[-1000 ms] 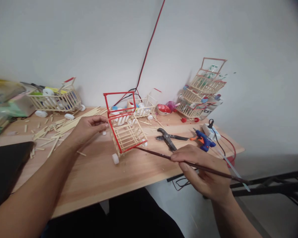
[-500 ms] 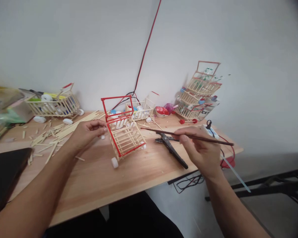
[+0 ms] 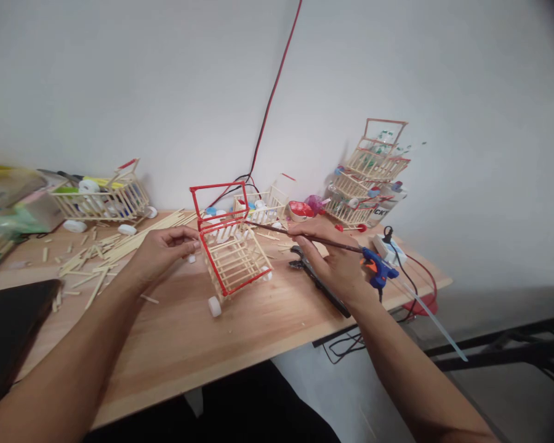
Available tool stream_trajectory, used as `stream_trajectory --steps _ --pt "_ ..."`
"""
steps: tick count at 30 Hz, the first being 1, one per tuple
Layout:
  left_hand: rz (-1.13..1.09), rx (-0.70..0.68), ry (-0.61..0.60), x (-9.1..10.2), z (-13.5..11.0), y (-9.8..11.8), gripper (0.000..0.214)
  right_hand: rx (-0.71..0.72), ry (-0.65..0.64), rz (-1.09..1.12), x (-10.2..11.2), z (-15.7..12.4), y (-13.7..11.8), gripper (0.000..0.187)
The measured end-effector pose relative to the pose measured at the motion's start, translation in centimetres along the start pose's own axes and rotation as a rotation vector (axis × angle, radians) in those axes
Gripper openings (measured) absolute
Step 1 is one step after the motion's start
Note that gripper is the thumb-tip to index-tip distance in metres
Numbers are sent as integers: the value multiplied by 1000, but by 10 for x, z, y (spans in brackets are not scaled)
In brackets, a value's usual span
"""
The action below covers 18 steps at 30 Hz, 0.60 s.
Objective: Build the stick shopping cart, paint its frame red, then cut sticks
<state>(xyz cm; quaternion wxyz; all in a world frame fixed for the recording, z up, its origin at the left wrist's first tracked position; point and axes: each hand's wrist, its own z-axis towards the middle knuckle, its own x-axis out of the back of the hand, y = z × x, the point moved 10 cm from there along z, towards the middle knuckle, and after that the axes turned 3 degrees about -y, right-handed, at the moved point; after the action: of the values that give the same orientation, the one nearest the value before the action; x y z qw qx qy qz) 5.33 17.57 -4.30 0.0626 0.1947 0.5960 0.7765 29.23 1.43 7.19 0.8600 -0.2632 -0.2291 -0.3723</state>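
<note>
A small stick-built shopping cart (image 3: 233, 255) with red edges, a red handle frame and white wheels stands tilted on the wooden table (image 3: 175, 332). My left hand (image 3: 164, 249) pinches its rear left side, fingers closed on the frame. My right hand (image 3: 330, 255) is closed on a thin dark paintbrush (image 3: 305, 237) held nearly level. The brush tip reaches the cart's upper right rim.
Black pliers (image 3: 318, 283) lie under my right hand, a blue glue gun (image 3: 378, 269) and white power strip (image 3: 388, 247) to its right. Loose sticks (image 3: 115, 243), other stick carts (image 3: 104, 197), a stacked pile of carts (image 3: 372, 175) and a black pad (image 3: 9, 320) surround the work.
My right hand has risen from the table's front edge and moved left with the brush, bringing the tip to the cart's upper rim. The left hand has stayed on the cart.
</note>
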Motion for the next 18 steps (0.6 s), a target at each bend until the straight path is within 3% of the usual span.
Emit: stream_trajectory --steps 18 --pt "-4 -5 2 0 -1 -1 21 40 -151 -53 20 -20 -17 17"
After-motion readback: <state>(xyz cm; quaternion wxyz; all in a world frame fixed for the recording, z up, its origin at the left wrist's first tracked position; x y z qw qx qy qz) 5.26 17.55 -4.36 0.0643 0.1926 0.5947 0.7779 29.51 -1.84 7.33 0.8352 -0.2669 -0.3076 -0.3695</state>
